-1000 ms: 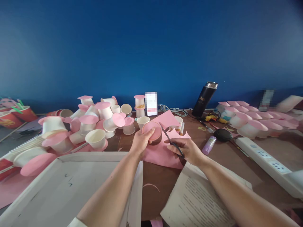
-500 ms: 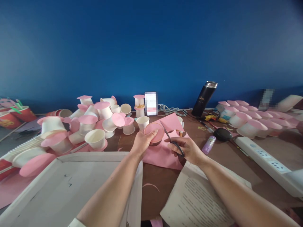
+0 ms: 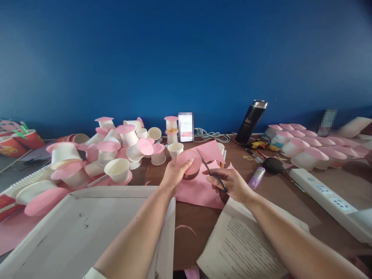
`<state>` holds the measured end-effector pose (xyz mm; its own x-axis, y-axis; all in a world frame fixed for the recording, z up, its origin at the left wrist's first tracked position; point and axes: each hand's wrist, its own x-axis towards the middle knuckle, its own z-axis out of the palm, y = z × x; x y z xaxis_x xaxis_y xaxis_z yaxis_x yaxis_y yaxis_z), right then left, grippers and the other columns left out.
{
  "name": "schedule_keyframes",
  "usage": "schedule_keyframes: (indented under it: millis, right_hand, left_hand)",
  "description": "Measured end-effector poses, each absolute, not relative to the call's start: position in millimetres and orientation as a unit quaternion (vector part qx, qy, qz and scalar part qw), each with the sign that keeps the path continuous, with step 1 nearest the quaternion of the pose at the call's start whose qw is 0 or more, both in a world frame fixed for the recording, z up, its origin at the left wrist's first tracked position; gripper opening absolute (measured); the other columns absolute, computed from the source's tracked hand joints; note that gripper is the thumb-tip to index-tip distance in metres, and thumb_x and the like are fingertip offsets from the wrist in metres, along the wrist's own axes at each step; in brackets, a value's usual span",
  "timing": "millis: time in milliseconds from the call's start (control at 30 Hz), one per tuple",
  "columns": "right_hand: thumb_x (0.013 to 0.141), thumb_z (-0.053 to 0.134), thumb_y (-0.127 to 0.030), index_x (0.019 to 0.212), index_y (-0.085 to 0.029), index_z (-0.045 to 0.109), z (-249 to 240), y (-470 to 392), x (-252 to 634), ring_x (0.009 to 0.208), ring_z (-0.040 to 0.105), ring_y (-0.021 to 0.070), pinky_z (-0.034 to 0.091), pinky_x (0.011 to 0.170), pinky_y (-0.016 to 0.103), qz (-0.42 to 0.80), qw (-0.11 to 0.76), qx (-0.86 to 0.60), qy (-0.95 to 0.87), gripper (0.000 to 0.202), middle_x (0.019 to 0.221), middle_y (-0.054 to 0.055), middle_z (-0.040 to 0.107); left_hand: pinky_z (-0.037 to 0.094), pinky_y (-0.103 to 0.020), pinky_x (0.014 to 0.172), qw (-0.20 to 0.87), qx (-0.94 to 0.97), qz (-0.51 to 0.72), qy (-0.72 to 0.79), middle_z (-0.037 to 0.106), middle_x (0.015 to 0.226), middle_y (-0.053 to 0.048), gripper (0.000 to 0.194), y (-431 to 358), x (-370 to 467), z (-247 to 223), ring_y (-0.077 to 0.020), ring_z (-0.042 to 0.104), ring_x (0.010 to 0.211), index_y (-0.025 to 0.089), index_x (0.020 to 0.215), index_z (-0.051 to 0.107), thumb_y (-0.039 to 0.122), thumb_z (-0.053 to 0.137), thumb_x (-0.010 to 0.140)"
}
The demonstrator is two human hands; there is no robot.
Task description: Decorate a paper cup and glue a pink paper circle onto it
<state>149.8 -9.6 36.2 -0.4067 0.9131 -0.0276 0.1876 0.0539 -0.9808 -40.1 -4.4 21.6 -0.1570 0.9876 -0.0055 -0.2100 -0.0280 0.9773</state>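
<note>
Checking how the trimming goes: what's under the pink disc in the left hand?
A dark round form shows under the pink disc in the left hand; its top is covered.

No legible text — only unreadable print on the paper sheet (image 3: 244, 248), faint gold mark on the flask (image 3: 250, 121)

Round pink paper disc (image 3: 188, 161) held upright against black scissors (image 3: 211, 173)

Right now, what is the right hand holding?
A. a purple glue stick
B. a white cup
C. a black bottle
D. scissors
D: the right hand has its grip on the scissors, blades up by the pink paper; the glue stick lies on the table beside it.
</note>
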Motion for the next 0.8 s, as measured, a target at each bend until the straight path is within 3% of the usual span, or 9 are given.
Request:
schedule_keyframes:
  millis: [167,433,633,800]
  right_hand:
    - [0.068,0.072,-0.048,0.105,-0.01,0.069,36.0,-9.0,149.8,0.046,0.05,0.0089,0.042,0.045,0.023,0.544,0.335,-0.423,-0.642,0.053,0.052,-0.002,0.053]
    - [0.068,0.071,-0.052,0.106,-0.011,0.069,40.0,-11.3,147.5,0.046,0.05,0.0097,0.044,0.046,0.025,0.528,0.331,-0.432,-0.652,0.056,0.053,0.0,0.055]
    - [0.068,0.071,-0.053,0.106,-0.011,0.069,37.4,-10.2,147.4,0.047,0.052,0.0103,0.046,0.046,0.025,0.529,0.337,-0.417,-0.658,0.056,0.055,0.001,0.057]
    - [0.068,0.07,-0.053,0.105,-0.013,0.069,38.4,-10.2,147.4,0.049,0.053,0.0104,0.046,0.047,0.024,0.529,0.339,-0.413,-0.66,0.054,0.059,0.001,0.058]
  left_hand:
    - [0.03,-0.022,0.046,0.494,0.411,0.587,0.492,0.056,0.056,0.0,0.039,-3.1,-41.3,20.0,-0.0081,0.043,0.047,0.012,0.078,0.065,0.049,0.072,0.064]
    - [0.028,-0.022,0.045,0.498,0.418,0.585,0.485,0.051,0.052,0.002,0.04,-5.1,-39.9,21.3,-0.0075,0.04,0.044,0.013,0.073,0.062,0.051,0.07,0.065]
    - [0.033,-0.023,0.047,0.483,0.43,0.569,0.508,0.057,0.057,-0.001,0.043,-2.8,-41.8,17.3,-0.0097,0.046,0.048,0.012,0.077,0.065,0.052,0.072,0.063]
    - [0.043,-0.027,0.058,0.491,0.435,0.555,0.512,0.068,0.075,-0.009,0.045,-2.7,-43.1,18.2,-0.0189,0.06,0.066,0.011,0.083,0.068,0.049,0.075,0.06]
